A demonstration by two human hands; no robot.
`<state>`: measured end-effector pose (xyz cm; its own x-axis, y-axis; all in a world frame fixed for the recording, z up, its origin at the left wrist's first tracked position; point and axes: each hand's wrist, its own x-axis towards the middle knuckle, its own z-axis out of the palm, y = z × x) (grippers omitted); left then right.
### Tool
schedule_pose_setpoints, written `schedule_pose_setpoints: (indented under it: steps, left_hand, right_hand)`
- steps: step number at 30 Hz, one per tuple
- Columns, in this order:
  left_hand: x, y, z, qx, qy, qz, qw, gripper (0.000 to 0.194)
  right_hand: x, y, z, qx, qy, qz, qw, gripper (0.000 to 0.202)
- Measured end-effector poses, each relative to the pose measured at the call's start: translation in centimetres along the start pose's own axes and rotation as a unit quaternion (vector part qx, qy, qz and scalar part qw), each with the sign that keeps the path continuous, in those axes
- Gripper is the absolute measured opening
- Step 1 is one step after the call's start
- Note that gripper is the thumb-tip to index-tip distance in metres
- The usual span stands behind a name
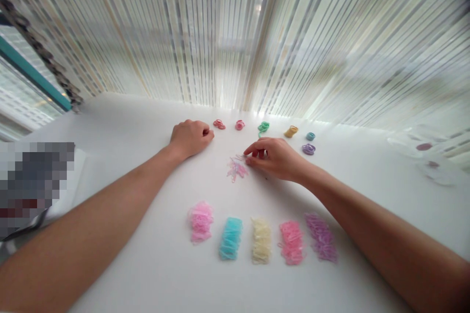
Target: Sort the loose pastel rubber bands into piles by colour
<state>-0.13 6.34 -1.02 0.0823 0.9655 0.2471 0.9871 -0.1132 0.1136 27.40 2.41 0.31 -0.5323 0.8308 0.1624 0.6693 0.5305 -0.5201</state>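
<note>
My left hand (193, 138) rests closed on the white table, fingers curled in, beside a bunch of red hair ties (219, 124). Whatever it may hold is hidden. At the middle lies a small loose pile of pink and pale lilac rubber bands (237, 168). My right hand (274, 156) reaches in from the right, thumb and forefinger pinching at the upper right edge of that pile. A pale band shows by the fingertips. Beyond it sit a green bunch (263, 127) and a pink bunch (240, 125) of hair ties.
Sorted rubber bands lie nearer me: light pink (201, 222), blue (231, 238), cream (261, 240), coral pink (292, 243) and purple (321, 237). Yellow (291, 131), teal (310, 136) and violet (309, 148) hair ties sit farther off. A string curtain (235, 34) borders the table's (147, 264) back edge.
</note>
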Motion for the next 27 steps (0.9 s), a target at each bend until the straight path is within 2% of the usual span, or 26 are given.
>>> schedule_pose_setpoints:
  steps: [15,27]
  left_hand:
    - [0.1,-0.2,0.1,0.002,0.002,0.007,1.0,0.038]
    - [0.1,-0.1,0.1,-0.004,-0.003,0.005,1.0,0.038]
  right_hand:
    - [0.2,0.2,1.0,0.04,0.022,0.001,0.999,0.013]
    - [0.2,0.4,1.3,-0.017,0.012,0.007,1.0,0.014]
